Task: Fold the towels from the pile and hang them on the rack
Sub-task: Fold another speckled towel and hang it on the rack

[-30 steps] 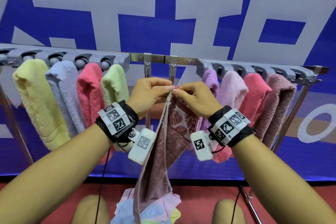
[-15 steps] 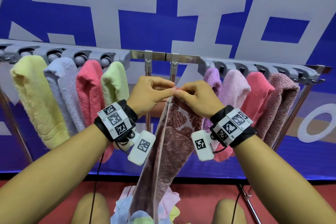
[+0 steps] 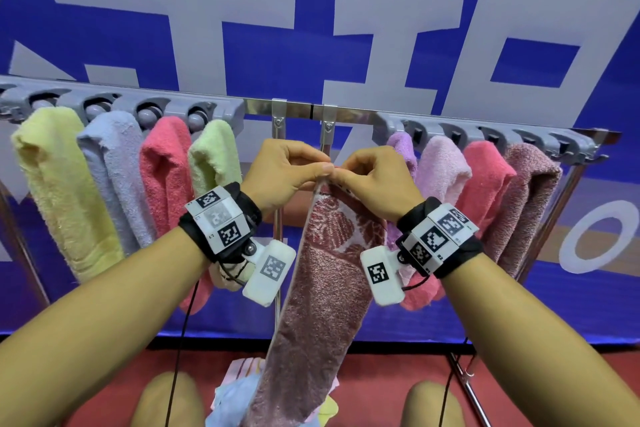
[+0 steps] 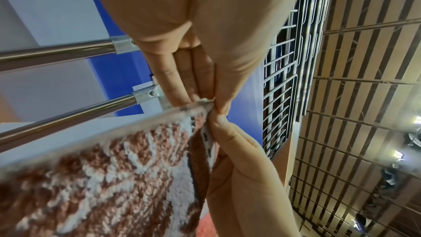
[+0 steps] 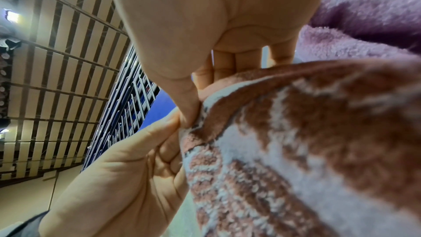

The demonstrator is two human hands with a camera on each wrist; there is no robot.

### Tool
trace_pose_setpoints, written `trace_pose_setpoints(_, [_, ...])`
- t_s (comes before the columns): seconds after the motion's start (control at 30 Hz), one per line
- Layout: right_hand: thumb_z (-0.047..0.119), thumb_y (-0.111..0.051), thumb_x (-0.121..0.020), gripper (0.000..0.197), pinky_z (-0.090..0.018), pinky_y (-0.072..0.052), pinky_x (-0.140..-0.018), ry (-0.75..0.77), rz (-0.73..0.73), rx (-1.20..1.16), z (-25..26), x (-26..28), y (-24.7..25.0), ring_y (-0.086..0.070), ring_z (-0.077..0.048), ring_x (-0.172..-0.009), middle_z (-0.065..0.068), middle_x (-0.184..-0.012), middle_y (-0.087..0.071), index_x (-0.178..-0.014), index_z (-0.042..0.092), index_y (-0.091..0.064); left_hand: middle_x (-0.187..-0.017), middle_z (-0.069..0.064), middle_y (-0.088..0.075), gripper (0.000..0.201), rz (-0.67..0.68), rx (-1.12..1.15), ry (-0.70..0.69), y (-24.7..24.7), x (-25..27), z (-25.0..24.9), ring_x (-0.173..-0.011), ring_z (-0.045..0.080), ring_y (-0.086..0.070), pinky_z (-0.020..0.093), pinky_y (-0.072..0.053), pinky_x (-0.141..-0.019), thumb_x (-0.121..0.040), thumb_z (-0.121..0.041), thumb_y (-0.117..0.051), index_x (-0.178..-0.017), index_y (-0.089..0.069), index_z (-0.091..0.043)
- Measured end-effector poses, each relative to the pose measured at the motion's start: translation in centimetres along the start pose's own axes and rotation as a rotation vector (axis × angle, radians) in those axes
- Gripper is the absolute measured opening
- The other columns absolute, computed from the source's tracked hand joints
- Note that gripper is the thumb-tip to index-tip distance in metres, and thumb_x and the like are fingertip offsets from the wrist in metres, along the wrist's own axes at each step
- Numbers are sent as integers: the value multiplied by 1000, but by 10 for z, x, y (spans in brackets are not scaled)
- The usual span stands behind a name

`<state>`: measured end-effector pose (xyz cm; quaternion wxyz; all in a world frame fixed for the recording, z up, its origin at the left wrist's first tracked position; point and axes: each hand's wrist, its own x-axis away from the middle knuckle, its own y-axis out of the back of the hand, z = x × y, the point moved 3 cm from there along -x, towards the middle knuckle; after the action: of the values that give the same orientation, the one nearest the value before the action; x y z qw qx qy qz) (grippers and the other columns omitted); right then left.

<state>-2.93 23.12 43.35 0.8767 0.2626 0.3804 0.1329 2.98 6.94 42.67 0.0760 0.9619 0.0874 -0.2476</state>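
Observation:
A brown-and-white patterned towel (image 3: 322, 305) hangs long and narrow from both hands in front of the rack (image 3: 301, 111). My left hand (image 3: 291, 173) pinches its top corner, thumb against fingers. My right hand (image 3: 372, 180) pinches the top edge right beside it, the two hands touching. The wrist views show the same towel (image 4: 118, 168) (image 5: 296, 141) held at its corner, the left hand (image 4: 209, 104) above the right hand (image 4: 239, 168) there. The pile (image 3: 235, 392) of light towels lies on the red floor below, partly hidden by the hanging towel.
Folded towels hang on the rack: yellow (image 3: 59, 191), pale blue (image 3: 114, 177), coral (image 3: 166, 170) and light green (image 3: 214, 156) at left; lilac (image 3: 403, 156), pink (image 3: 440, 170), coral (image 3: 485, 180) and mauve (image 3: 526, 198) at right. The middle bars (image 3: 278, 125) carry nothing. My knees (image 3: 169, 402) flank the pile.
The hanging towel has turned and spread, showing more of its broad patterned face. Both hands stay together at the top edge, almost unmoved.

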Motion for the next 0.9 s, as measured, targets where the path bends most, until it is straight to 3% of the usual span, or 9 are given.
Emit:
trace_pose_setpoints(0.1, [49,-78,-76,34,-17,-40,-53,-10,-14,-14,2,0,3,-53,-2,-52,3,-58,-66,-65,18,-71,-85,11,-76,15,9,0,6,1,1,-3,-82,22,-74,27,-59,-67,-79,-4,-78,-92,-74,-1])
trace_pose_setpoints(0.2, [52,-80,-73,36,-17,-40,-52,-23,-6,-16,3,2,2,-52,-2,-50,3,-56,-65,-65,18,-71,-82,6,-76,13,25,-21,15,2,3,-3,-79,18,-74,23,-57,-65,-76,-4,-80,-88,-75,-5])
trace_pose_setpoints(0.33, [50,-77,-79,32,-20,-44,-56,-24,-8,4,2,2,-2,-58,-3,-56,6,-60,-67,-66,21,-70,-86,12,-76,11,10,43,51,7,0,1,-83,26,-74,31,-59,-71,-77,-3,-77,-87,-74,-7])
trace_pose_setpoints(0.4, [43,-75,-81,24,-23,-46,-59,-33,4,40,2,2,-2,-61,-4,-60,8,-63,-68,-68,23,-70,-83,9,-76,11,-11,64,47,10,-2,0,-81,24,-74,32,-60,-72,-79,-1,-75,-88,-73,-8])
trace_pose_setpoints(0.57, [37,-73,-83,19,-27,-41,-71,-45,84,107,-2,5,1,-60,-10,-81,6,-83,-67,-77,19,-72,-76,6,-75,11,-40,74,17,22,-6,-5,-75,20,-73,29,-60,-69,-83,3,-71,-88,-68,-6])
trace_pose_setpoints(0.73, [34,-76,-83,32,-31,-38,-94,-83,164,75,-8,4,4,-52,-10,-110,3,-113,-56,-58,20,-62,-77,11,-72,12,-48,106,-18,31,-10,-18,-69,17,-71,25,-58,-64,-84,4,-69,-86,-64,-7])
trace_pose_setpoints(0.77, [33,-76,-83,30,-31,-40,-93,-94,204,45,-8,3,5,-55,-9,-107,2,-111,-60,-59,19,-64,-76,9,-72,12,-51,111,-23,33,-11,-20,-68,16,-70,25,-58,-64,-84,2,-70,-86,-63,-7])
trace_pose_setpoints(0.83, [33,-74,-85,28,-27,-45,-78,-118,316,21,-8,4,8,-60,-7,-81,-1,-88,-68,-66,13,-70,-76,7,-72,12,-61,111,-30,39,-12,-24,-68,16,-68,26,-59,-66,-80,-5,-74,-86,-64,-10])
trace_pose_setpoints(0.9, [36,-72,-87,37,-24,-39,-60,-125,401,61,-7,5,10,-49,-9,-56,-4,-61,-58,-67,5,-67,-78,7,-72,12,-73,104,-30,47,-13,-25,-71,19,-69,28,-59,-69,-78,-9,-75,-85,-65,-11])
